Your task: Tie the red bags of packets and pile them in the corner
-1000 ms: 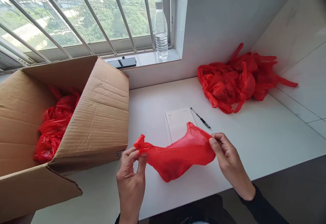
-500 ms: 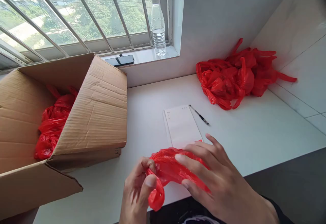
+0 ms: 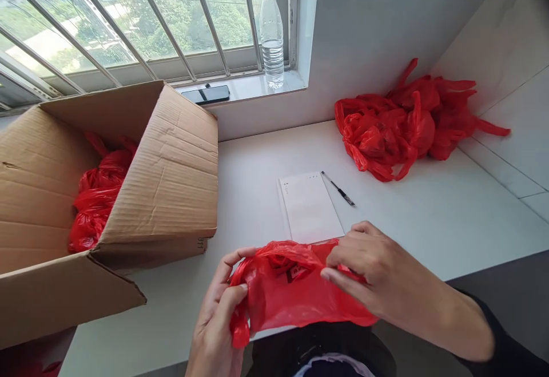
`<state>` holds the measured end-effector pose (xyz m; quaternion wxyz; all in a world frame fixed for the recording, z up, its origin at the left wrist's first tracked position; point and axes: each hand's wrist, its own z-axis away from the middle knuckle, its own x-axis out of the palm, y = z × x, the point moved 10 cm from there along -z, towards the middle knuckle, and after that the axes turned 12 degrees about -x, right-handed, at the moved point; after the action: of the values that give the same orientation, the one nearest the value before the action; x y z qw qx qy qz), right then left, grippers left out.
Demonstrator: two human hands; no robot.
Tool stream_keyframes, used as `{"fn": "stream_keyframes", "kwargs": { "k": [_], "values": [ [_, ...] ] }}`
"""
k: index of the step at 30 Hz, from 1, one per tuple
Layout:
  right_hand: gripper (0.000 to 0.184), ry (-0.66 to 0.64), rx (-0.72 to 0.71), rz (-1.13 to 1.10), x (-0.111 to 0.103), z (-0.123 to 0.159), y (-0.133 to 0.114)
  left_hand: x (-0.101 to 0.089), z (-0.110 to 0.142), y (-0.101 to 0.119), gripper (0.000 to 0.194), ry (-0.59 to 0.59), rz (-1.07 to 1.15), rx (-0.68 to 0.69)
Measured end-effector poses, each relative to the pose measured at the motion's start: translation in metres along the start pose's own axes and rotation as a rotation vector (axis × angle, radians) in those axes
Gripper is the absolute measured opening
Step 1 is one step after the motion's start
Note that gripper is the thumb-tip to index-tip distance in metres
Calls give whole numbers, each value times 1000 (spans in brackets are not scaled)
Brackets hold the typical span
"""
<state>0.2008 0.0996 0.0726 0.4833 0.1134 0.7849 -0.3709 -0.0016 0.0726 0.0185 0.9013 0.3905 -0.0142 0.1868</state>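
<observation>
Ref. landmark: notepad (image 3: 309, 205), flat on white table (image 3: 429, 217), handwriting along its far edge.

Item 1: red bag (image 3: 300, 302), thin plastic, qty 1. Pos.: near side of notepad, btwn it & the person, raised in both hands. Mouth parted; small dark-and-white patch (image 3: 295, 274) shows w/in; can't tell what it's on.

Item 2: L hand (image 3: 218, 314). Near-left of notepad. Thumb & fingers closed on bag's left end, a twist of red film hanging below thumb.

Item 3: R hand (image 3: 381, 268). Near-right of notepad. Fingers bunched, gripping bag's right side at the rim; exact fingertip contact partly hidden.

Handling notes (judgement): hold L end firm as anchor; let R fingers work the rim, pinching a single layer, not several. Light, even pull apart; film prob. stretches or tears if yanked. Keep mouth facing up so contents don't slip out; keep loose tail clear of thumb.

Surroundings: pen (image 3: 338, 189), just right of notepad. Carton (image 3: 171, 177), left of notepad, red bundle (image 3: 96, 205) inside. Red bag pile (image 3: 381, 131), far-right of notepad, by wall. Bottle (image 3: 272, 42) & phone (image 3: 206, 95), beyond notepad, on sill (image 3: 291, 81).
</observation>
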Motion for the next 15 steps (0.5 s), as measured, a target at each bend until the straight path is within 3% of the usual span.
{"fn": "stream_keyframes", "kwargs": {
  "k": [4,6,8,10,12,15],
  "values": [
    [24,283,137,158,-42,1,27,2,-2,4,57,15,-144,53],
    [26,346,219,261,-57,4,33,4,-6,3,47,-15,-213,73],
    [19,379,242,320,-67,6,23,7,-11,1,38,-69,-200,59],
    [17,405,171,264,-68,3,-2,10,-15,-2,35,-111,-142,27],
    [27,340,12,73,-49,-9,-35,11,-18,-3,31,-110,-96,16],
    [29,-1,-167,-71,21,-33,-65,14,-21,-2,37,-105,-42,40]
  ]
}}
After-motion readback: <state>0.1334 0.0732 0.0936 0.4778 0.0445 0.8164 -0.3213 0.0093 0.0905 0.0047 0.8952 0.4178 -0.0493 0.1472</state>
